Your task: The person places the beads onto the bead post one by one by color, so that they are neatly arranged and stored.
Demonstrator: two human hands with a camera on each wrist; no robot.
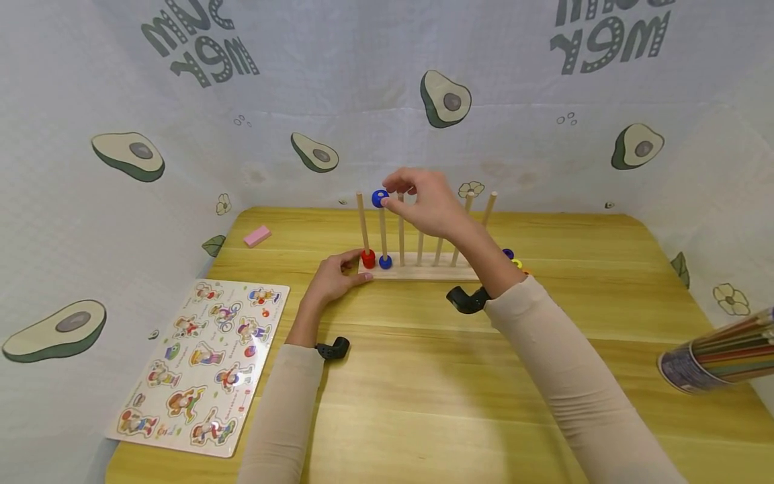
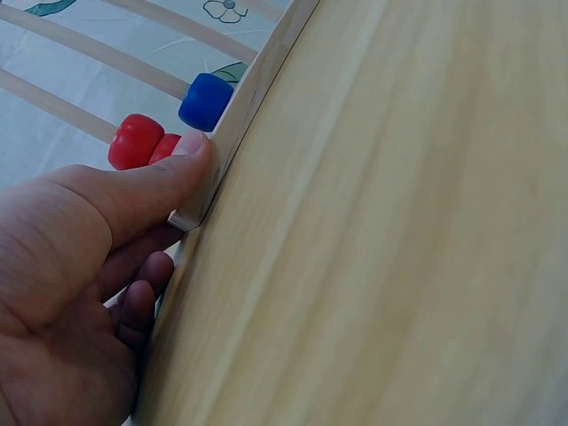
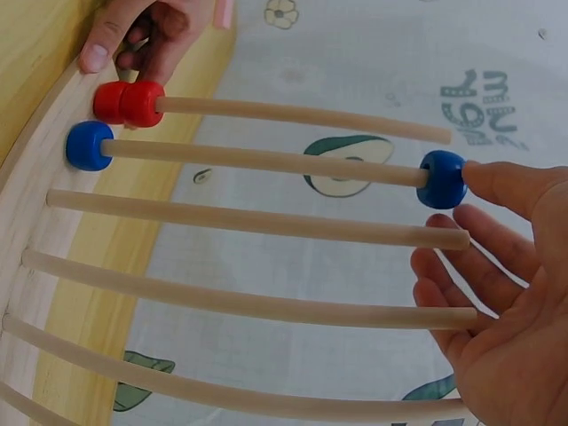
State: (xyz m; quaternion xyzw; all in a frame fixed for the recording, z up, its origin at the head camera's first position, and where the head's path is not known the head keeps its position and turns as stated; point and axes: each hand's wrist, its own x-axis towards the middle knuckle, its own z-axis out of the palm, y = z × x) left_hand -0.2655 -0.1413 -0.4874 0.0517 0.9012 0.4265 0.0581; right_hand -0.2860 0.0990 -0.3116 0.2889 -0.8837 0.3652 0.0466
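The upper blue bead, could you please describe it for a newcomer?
On the table stands a wooden rack. Find its second peg from the left. The upper blue bead is at the tip, the lower blue bead at the base.

Head view looks forward and down over the wooden tabletop (image 1: 393, 417); both wrist views, tilted sideways, look from close by, sharing the red beads (image 2: 136, 142) and lower blue bead (image 2: 206, 102).

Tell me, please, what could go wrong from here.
The upper blue bead is only at the tip of its peg, so it might slip off. The right hand is close to neighbouring pegs and could knock them. The left hand holds one end of the base, so the other might swing.
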